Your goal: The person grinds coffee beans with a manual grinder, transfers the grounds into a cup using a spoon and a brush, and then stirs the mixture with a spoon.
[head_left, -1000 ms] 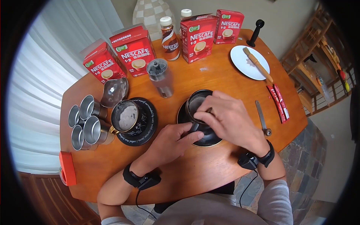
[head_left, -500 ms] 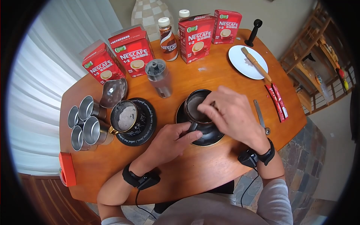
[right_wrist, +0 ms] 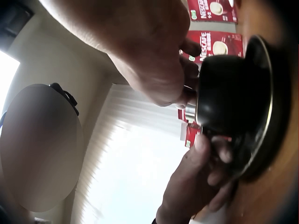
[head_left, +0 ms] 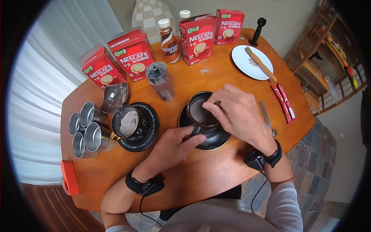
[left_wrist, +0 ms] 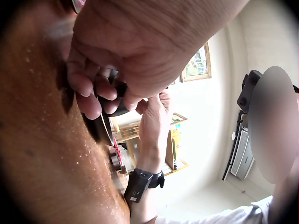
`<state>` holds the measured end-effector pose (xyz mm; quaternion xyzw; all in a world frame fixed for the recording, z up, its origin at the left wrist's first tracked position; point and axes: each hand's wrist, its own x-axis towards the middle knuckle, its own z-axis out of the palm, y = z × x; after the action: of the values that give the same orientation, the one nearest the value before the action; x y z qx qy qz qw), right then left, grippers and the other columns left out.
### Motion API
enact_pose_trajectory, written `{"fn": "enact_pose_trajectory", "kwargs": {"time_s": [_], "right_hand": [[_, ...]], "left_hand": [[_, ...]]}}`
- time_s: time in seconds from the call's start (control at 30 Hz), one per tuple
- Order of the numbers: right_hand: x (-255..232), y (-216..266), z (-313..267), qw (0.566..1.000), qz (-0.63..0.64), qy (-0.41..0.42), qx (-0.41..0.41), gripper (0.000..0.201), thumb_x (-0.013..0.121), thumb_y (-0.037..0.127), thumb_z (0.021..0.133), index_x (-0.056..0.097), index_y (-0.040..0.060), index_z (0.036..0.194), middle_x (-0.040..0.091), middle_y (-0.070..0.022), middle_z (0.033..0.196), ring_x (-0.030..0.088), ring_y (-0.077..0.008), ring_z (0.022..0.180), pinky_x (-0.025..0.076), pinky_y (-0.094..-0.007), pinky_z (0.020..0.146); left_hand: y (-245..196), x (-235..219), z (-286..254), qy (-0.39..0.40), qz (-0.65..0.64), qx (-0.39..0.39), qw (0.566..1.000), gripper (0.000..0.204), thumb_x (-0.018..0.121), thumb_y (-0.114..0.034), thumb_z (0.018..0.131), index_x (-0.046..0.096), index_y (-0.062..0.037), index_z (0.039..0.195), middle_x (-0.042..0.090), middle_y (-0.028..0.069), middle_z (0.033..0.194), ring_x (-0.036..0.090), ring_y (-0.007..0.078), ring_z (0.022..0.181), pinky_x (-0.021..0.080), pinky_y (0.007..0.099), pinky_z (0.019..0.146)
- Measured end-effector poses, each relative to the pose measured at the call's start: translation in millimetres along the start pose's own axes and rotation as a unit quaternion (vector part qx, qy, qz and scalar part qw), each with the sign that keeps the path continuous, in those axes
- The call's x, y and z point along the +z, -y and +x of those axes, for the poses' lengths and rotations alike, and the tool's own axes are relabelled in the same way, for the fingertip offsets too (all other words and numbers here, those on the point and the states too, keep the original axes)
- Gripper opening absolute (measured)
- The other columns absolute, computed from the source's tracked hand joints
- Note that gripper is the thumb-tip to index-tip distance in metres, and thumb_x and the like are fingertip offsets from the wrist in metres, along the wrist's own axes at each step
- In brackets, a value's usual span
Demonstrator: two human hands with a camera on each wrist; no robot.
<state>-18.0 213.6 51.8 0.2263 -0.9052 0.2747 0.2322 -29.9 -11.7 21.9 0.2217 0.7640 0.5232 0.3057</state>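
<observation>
A black cup [right_wrist: 224,93] stands on a black gold-rimmed saucer [head_left: 213,144] near the middle of the table, and greyish-brown liquid [head_left: 198,113] shows inside it. My left hand [head_left: 173,146] pinches the cup's handle [head_left: 196,131] between thumb and fingers. Over the cup's right rim, my right hand [head_left: 236,111] has its fingers curled and pinches a thin utensil, mostly hidden by the fingers; I cannot tell its kind. Left of my left hand, a second cup with a gold handle [head_left: 115,137] holds pale powder [head_left: 129,123] on a black round coaster [head_left: 148,135].
Several steel cups [head_left: 96,137] and a crumpled-looking bowl [head_left: 115,97] stand at left. A grinder [head_left: 160,83], coffee bottle [head_left: 169,44] and red Nescafe boxes [head_left: 198,40] line the back. At right lie a white plate [head_left: 243,63] with a brush [head_left: 262,65], red sachets [head_left: 284,103] and a measuring spoon [head_left: 265,116].
Over the cup, my right hand has shifted right, then slightly back left, uncovering more of the liquid. The left hand stays on the handle. The head view has shifted slightly.
</observation>
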Motion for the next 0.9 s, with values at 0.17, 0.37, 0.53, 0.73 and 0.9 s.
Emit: {"fn": "enact_pose_trajectory", "kwargs": {"time_s": [0.17,0.37,0.53,0.73,0.9], "right_hand": [[7.7,5.4,-2.1,0.999,0.031,-0.003,-0.024,0.014,0.073,0.017,0.092,0.072,0.0061,0.084,0.068,-0.0075,0.079,0.063,-0.0295,0.078,0.052,-0.0421,0.063],[-3.5,2.7,2.0,0.997,0.01,-0.074,0.018,0.011,0.074,0.015,0.093,0.072,0.0051,0.087,0.068,-0.0078,0.077,0.06,-0.0286,0.07,0.05,-0.0409,0.059],[1.3,5.7,1.0,0.993,-0.069,-0.089,0.024,0.011,0.076,0.014,0.091,0.071,0.0053,0.086,0.067,-0.0071,0.078,0.061,-0.0279,0.072,0.05,-0.0399,0.058],[10.2,0.0,-2.0,0.999,0.009,-0.034,-0.001,0.009,0.076,0.015,0.09,0.074,0.006,0.089,0.068,-0.0068,0.081,0.062,-0.0277,0.08,0.051,-0.0406,0.064],[1.5,-0.4,-0.3,0.996,0.08,0.048,0.012,0.012,0.074,0.017,0.092,0.075,0.0051,0.091,0.071,-0.0074,0.085,0.063,-0.0288,0.083,0.051,-0.0421,0.068]], "left_hand": [[-0.9,-1.5,-0.8,0.017,0.012,-0.023,1.0,0.031,0.064,-0.03,0.106,0.071,0.0002,0.104,0.057,-0.0033,0.071,0.057,0.0063,0.056,0.045,0.0246,0.052],[-1.7,-1.3,-1.2,0.015,0.005,-0.023,1.0,0.031,0.064,-0.031,0.106,0.071,-0.0005,0.105,0.06,-0.0026,0.074,0.056,0.0064,0.056,0.045,0.0247,0.052],[0.5,-1.0,-0.1,0.014,0.011,-0.02,1.0,0.032,0.064,-0.031,0.106,0.071,-0.0002,0.104,0.059,-0.0027,0.074,0.057,0.0063,0.056,0.045,0.0247,0.052],[-1.6,-1.1,-0.8,0.014,0.012,-0.013,1.0,0.032,0.063,-0.031,0.107,0.07,-0.0009,0.101,0.056,-0.0038,0.071,0.057,0.0062,0.055,0.045,0.0247,0.052],[-3.1,-1.5,-1.7,0.016,0.013,-0.016,1.0,0.032,0.063,-0.031,0.107,0.07,-0.0008,0.102,0.055,-0.0038,0.07,0.057,0.0062,0.055,0.045,0.0243,0.052]]}}
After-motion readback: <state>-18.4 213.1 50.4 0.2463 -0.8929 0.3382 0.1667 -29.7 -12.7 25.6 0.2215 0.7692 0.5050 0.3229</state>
